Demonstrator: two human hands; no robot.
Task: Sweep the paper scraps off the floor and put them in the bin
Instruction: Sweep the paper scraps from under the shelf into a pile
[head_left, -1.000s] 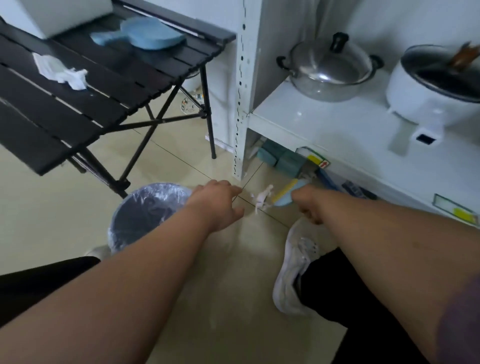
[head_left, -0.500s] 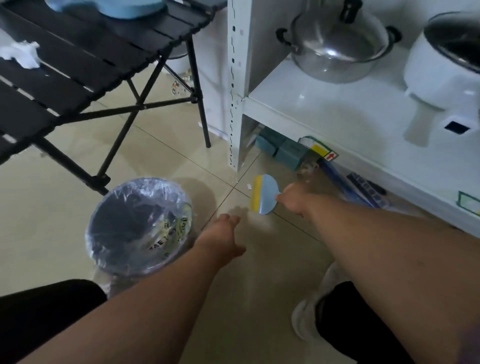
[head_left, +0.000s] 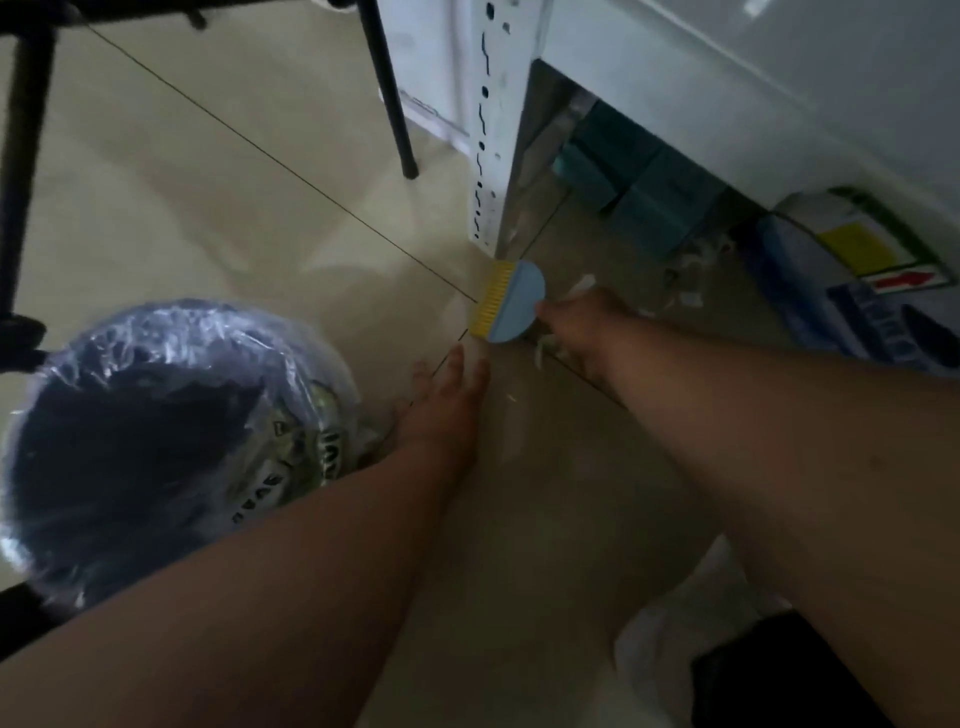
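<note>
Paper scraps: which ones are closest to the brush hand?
The scraps right under the right hand holding the brush. The other cluster lies farther back, under the shelf.

Dim, soft motion blur throughout — glare on bin liner, edges wide-angle warped.
</note>
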